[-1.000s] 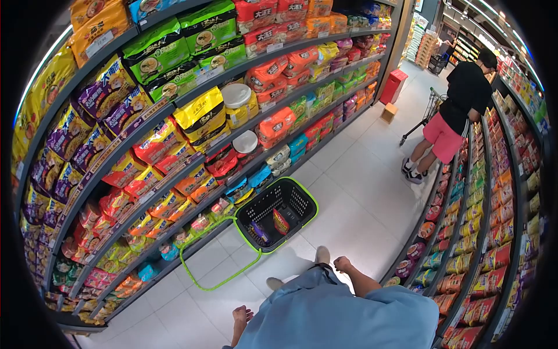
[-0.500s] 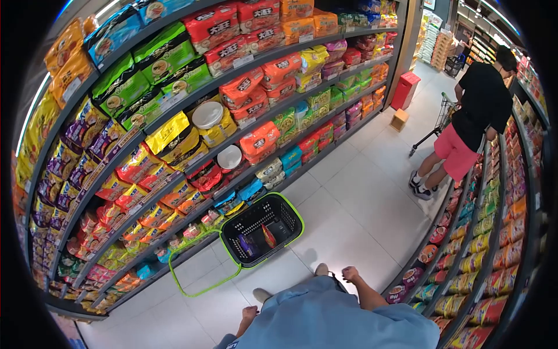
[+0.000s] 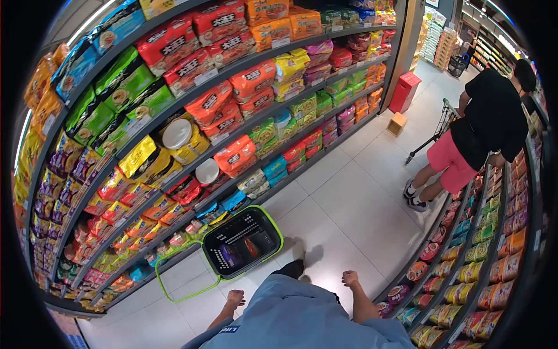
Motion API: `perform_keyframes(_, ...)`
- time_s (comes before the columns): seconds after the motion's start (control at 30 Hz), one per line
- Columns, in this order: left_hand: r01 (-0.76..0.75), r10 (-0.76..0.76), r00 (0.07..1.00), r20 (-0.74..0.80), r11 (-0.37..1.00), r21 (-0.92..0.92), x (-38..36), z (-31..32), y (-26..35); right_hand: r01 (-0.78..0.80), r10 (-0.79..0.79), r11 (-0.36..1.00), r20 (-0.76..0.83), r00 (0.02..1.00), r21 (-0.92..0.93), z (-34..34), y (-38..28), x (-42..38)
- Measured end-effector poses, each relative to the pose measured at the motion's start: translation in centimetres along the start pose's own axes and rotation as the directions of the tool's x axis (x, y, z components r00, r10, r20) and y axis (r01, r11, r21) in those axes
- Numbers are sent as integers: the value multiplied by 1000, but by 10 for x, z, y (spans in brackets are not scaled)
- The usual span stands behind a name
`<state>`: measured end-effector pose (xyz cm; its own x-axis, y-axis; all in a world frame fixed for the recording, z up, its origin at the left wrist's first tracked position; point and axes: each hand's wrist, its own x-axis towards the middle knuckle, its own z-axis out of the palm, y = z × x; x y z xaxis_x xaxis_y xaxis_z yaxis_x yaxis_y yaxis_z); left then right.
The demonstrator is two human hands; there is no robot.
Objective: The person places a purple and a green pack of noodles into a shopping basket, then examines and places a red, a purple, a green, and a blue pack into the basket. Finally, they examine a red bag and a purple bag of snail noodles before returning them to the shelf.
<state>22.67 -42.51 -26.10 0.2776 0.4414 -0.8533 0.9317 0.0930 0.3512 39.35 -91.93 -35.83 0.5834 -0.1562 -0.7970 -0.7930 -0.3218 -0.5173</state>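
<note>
My left hand [image 3: 235, 298] hangs low at my left side, fingers curled in, with nothing seen in it. On my other side my right hand [image 3: 350, 279] is held in a loose fist, also without anything visible in it. A black shopping basket with a green rim [image 3: 281, 234] rests on the floor ahead and to the left, apart from both hands. Its green handle [image 3: 186, 298] is folded down onto the tiles. Inside lie a purple packet [image 3: 232, 256] and a red-orange packet [image 3: 251, 247].
Shelves of bagged instant noodles [image 3: 235, 160] line the left; another noodle shelf [image 3: 465, 273] curves along the right. Ahead on the right stands a person in pink shorts [image 3: 450, 160] beside a shopping cart [image 3: 444, 119]. A red bin [image 3: 404, 93] and small wooden box [image 3: 397, 124] sit farther on.
I have moved forward along the aisle, so the basket and left shelves shift left in view. The person ahead appears nearer. Both hands swing slightly and stay away from the basket.
</note>
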Motion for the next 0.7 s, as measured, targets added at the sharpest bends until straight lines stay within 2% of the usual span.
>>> perform_keyframes(0.07, 25, -26, 1000, 14, 999, 21, 15, 12, 27, 57, -57, 998, 6, 998, -31, 7, 13, 22)
perform_keyframes(0.1, 50, -51, 998, 21, 998, 41, 23, 17, 41, 50, -36, 984, 85, 996, -172, 4, 6, 21)
perform_keyframes(0.17, 27, -30, 999, 44, 998, 61, 38, 33, 75, 98, -78, 974, 104, 991, -204, 0, 4, 32)
perform_keyframes(0.2, -10, 8, 998, 68, 999, 32, 45, 42, 92, 34, -16, 980, 94, 995, -198, -3, -1, 40)
perform_keyframes(0.23, -15, 13, 995, 95, 1000, 19, 59, 53, 109, 76, -70, 984, 41, 997, -161, -9, -8, 40)
perform_keyframes(0.27, -25, 23, 995, 94, 999, 20, 65, 66, 130, -10, 11, 988, 9, 1000, -152, -14, -15, 50)
perform_keyframes(0.33, -36, 36, 994, 104, 999, 2, 75, 92, 178, 34, -32, 966, 12, 999, -258, -30, -10, 81)
perform_keyframes(0.4, -53, 51, 992, 113, 999, 7, 85, 114, 227, 68, -77, 945, -17, 997, -321, -54, -48, 108)
perform_keyframes(0.43, -43, 43, 992, 117, 999, -1, 89, 125, 247, 17, -21, 964, -11, 1000, -264, -66, -66, 121)
perform_keyframes(0.5, -160, 163, 971, 175, 987, -28, 104, 144, 291, -96, 99, 988, 13, 995, -124, -75, -115, 133)
perform_keyframes(0.57, -208, 203, 957, 208, 978, 3, 107, 155, 340, -29, 23, 983, -37, 999, -182, -92, -175, 161)
perform_keyframes(0.6, -250, 237, 941, 241, 968, 24, 105, 160, 355, 107, -117, 983, -65, 991, -147, -98, -196, 174)
perform_keyframes(0.67, -260, 255, 943, 216, 965, -2, 101, 164, 386, 100, -92, 992, -109, 990, 75, -105, -263, 178)
perform_keyframes(0.7, -277, 278, 942, 189, 960, -31, 102, 162, 401, 117, -105, 988, -109, 988, 105, -107, -292, 180)
